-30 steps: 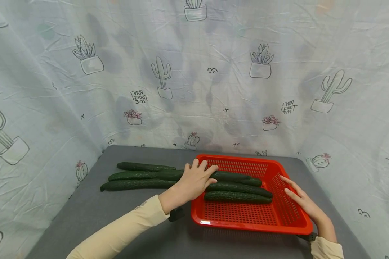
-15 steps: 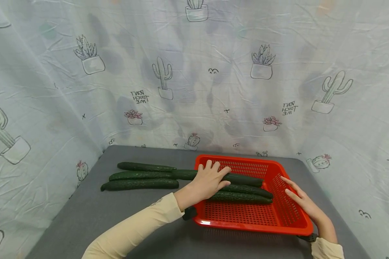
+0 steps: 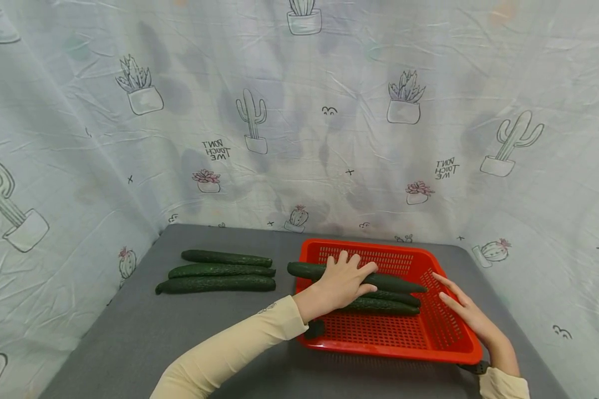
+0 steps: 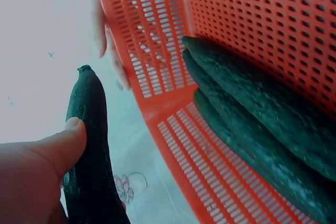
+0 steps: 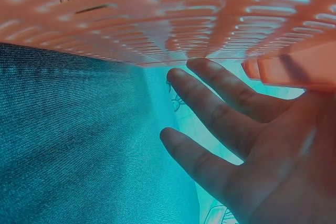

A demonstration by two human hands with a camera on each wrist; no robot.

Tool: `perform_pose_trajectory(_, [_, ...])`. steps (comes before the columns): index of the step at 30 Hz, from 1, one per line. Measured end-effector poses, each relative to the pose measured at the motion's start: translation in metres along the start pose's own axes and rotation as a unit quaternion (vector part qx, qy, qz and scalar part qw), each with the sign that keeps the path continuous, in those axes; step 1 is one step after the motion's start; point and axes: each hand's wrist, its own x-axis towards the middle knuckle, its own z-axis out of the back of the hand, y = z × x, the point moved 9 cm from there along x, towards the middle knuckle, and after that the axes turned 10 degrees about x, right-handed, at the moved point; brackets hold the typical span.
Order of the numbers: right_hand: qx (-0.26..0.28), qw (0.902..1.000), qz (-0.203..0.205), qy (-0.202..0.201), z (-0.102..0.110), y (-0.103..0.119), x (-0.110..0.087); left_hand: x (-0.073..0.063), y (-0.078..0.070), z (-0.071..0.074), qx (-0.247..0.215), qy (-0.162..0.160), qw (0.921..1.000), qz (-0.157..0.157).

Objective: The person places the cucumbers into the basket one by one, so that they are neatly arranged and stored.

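Note:
In the head view my left hand grips a dark green cucumber around its middle, above the red plastic basket. The left wrist view shows the thumb pressed along the held cucumber. Three other cucumbers lie side by side inside the basket, partly covered by the hand in the head view. My right hand is at the basket's right side, with its fingers extended. From the right wrist view, several straight fingers spread outside the slotted wall.
Left of the basket, three cucumbers lie in a loose row on the grey table. A pale curtain printed with potted cacti hangs behind the table and along both sides.
The left hand has moved right with the cucumber, drawing it away from the row on the table until it is over the basket. The right hand and basket have stayed in place.

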Motion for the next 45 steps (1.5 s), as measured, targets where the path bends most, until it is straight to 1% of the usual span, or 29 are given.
perform_pose_trajectory(6, [0.007,0.9999,0.007,0.004,-0.001,0.001,-0.001,0.005,-0.019,0.007,0.028,-0.032,0.9989,-0.02])
perform_pose_trajectory(9, [0.001,0.9997,0.024,0.01,-0.001,0.003,-0.002,0.01,-0.026,0.006,0.023,-0.028,0.9991,-0.022])
perform_pose_trajectory(11, [0.0,0.9992,0.036,0.015,-0.002,0.005,-0.002,0.014,-0.03,0.004,0.015,-0.019,0.9994,-0.024])
perform_pose_trajectory(13, [0.003,0.9992,0.036,0.016,-0.002,0.005,-0.001,0.018,-0.033,-0.001,0.002,-0.004,0.9997,-0.026])
perform_pose_trajectory(18, [0.022,0.9997,-0.003,0.006,0.0,0.0,0.001,0.028,-0.035,-0.014,-0.031,0.039,0.9985,-0.023])
perform_pose_trajectory(20, [0.03,0.9995,-0.008,0.006,0.0,0.0,0.002,0.032,-0.034,-0.02,-0.038,0.054,0.9976,-0.018])
perform_pose_trajectory(24, [0.036,0.9993,-0.01,0.009,0.0,0.0,0.002,0.038,-0.032,-0.03,-0.05,0.078,0.9957,-0.007])
perform_pose_trajectory(29, [0.047,0.9987,-0.013,0.013,-0.001,0.0,0.001,0.04,-0.036,-0.045,-0.046,0.102,0.9937,-0.002])
perform_pose_trajectory(33, [0.047,0.9987,-0.012,0.013,-0.002,0.0,0.001,0.038,-0.041,-0.053,-0.037,0.11,0.9932,-0.008])
perform_pose_trajectory(38, [0.037,0.9993,-0.006,0.008,-0.001,0.0,0.001,0.036,-0.048,-0.058,-0.026,0.117,0.9926,-0.021])
perform_pose_trajectory(41, [0.028,0.9996,-0.001,0.007,0.0,0.001,0.001,0.036,-0.051,-0.063,-0.017,0.125,0.9918,-0.024])
perform_pose_trajectory(45, [0.037,0.9993,0.0,0.011,-0.001,0.001,0.001,0.038,-0.055,-0.072,-0.01,0.13,0.9911,-0.028])
